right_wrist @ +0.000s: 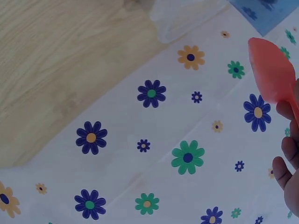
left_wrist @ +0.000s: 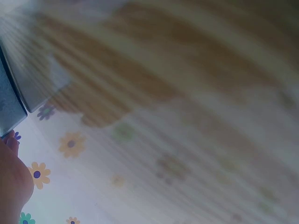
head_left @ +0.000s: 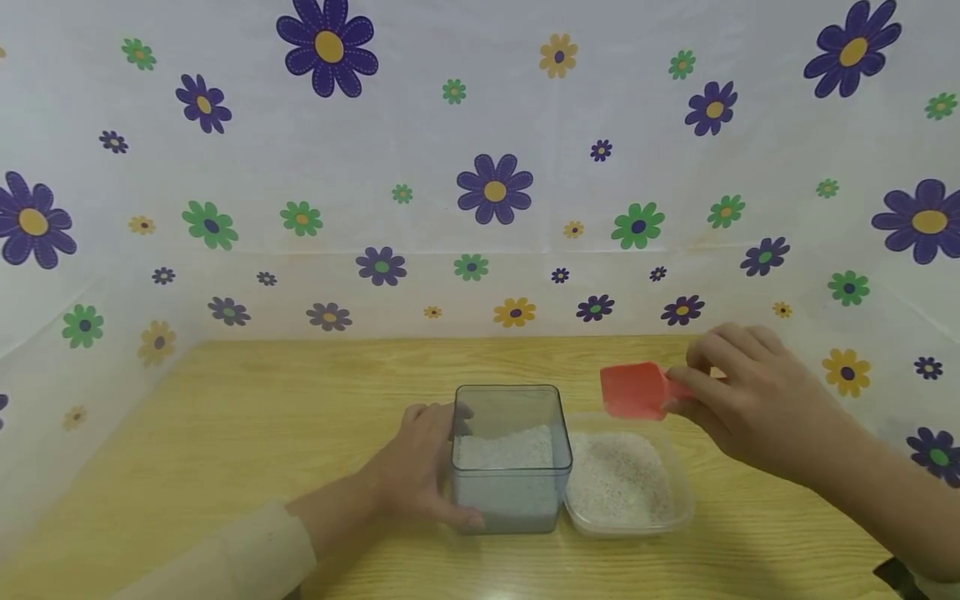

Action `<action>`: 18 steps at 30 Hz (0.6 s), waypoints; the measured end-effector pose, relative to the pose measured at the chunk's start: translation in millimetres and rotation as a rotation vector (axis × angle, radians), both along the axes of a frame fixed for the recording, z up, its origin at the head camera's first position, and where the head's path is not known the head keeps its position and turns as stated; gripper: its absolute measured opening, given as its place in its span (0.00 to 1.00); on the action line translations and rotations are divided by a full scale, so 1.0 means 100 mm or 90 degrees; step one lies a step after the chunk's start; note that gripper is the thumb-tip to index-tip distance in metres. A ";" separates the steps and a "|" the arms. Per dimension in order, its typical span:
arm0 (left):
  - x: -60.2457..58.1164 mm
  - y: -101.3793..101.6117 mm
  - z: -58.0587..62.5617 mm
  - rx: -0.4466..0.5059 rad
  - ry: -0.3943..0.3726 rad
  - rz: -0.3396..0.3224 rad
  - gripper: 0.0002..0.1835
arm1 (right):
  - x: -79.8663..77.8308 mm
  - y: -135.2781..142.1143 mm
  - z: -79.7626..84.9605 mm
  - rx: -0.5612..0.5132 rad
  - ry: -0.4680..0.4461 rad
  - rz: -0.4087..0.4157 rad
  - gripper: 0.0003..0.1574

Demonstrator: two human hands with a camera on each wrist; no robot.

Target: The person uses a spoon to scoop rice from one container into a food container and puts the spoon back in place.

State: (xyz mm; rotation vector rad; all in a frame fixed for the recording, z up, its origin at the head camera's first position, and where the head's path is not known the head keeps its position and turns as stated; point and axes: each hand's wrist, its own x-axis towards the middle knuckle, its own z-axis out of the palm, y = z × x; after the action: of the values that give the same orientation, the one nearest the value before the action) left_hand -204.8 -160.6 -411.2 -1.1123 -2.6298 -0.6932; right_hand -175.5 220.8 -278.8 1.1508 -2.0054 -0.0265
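In the head view my left hand (head_left: 420,475) grips a see-through grey square container (head_left: 510,500) from its left side, thumb along the front and fingers behind. White granules fill it to about half. My right hand (head_left: 750,400) holds a small red scoop (head_left: 636,390) by its handle, raised over the back of a clear plastic tub (head_left: 678,512). No granules show on the scoop's blade. Whitish, speckled granules (head_left: 618,479) lie in the tub, dipping in the middle. The right wrist view shows the scoop (right_wrist: 273,70) with fingers (right_wrist: 290,151) curled at its handle.
Tub and container stand side by side on a wood-grain table (head_left: 300,400). A white flowered sheet (head_left: 420,150) closes off the back and both sides. The left wrist view is mostly blurred, with the container's edge (left_wrist: 11,100) at its left.
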 end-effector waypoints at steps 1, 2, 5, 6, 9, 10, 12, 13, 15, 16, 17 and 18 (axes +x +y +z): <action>-0.01 -0.01 -0.01 -0.002 0.003 0.000 0.63 | -0.01 -0.03 0.04 -0.023 -0.002 0.002 0.37; -0.01 -0.01 -0.02 -0.004 0.008 0.000 0.63 | -0.01 -0.06 0.08 -0.043 -0.007 0.002 0.38; -0.03 -0.01 -0.05 -0.004 0.013 0.000 0.63 | -0.02 -0.17 0.18 -0.079 -0.017 0.008 0.38; -0.03 -0.01 -0.06 -0.001 0.011 -0.001 0.63 | -0.02 -0.21 0.20 -0.081 -0.023 0.010 0.38; -0.02 -0.01 -0.05 0.003 0.006 -0.003 0.64 | -0.01 -0.36 0.29 -0.051 -0.048 0.033 0.36; -0.02 -0.01 -0.04 0.002 0.007 -0.003 0.64 | -0.01 -0.42 0.32 -0.030 -0.059 0.042 0.34; -0.02 0.00 -0.04 -0.002 0.010 -0.001 0.63 | -0.02 -0.55 0.39 0.025 -0.077 0.059 0.24; -0.02 0.00 -0.03 -0.004 0.009 0.000 0.63 | -0.04 -0.62 0.42 0.057 -0.087 0.066 0.19; -0.02 -0.01 -0.02 -0.004 0.004 0.001 0.63 | -0.06 -0.78 0.48 0.126 -0.107 0.066 0.14; -0.02 -0.01 -0.01 -0.002 -0.001 0.001 0.64 | -0.06 -0.86 0.51 0.166 -0.115 0.057 0.14; -0.02 -0.01 -0.01 0.002 -0.008 0.001 0.64 | -0.07 -0.95 0.53 0.206 -0.122 0.045 0.14; -0.02 -0.01 0.00 0.007 -0.016 -0.001 0.64 | -0.07 -1.04 0.55 0.250 -0.127 0.029 0.14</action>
State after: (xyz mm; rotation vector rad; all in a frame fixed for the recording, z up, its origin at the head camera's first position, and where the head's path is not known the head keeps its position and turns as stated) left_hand -206.5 -161.6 -411.4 -1.1104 -2.6425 -0.7264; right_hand -182.6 116.9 -224.1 1.4934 -2.2102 -0.3048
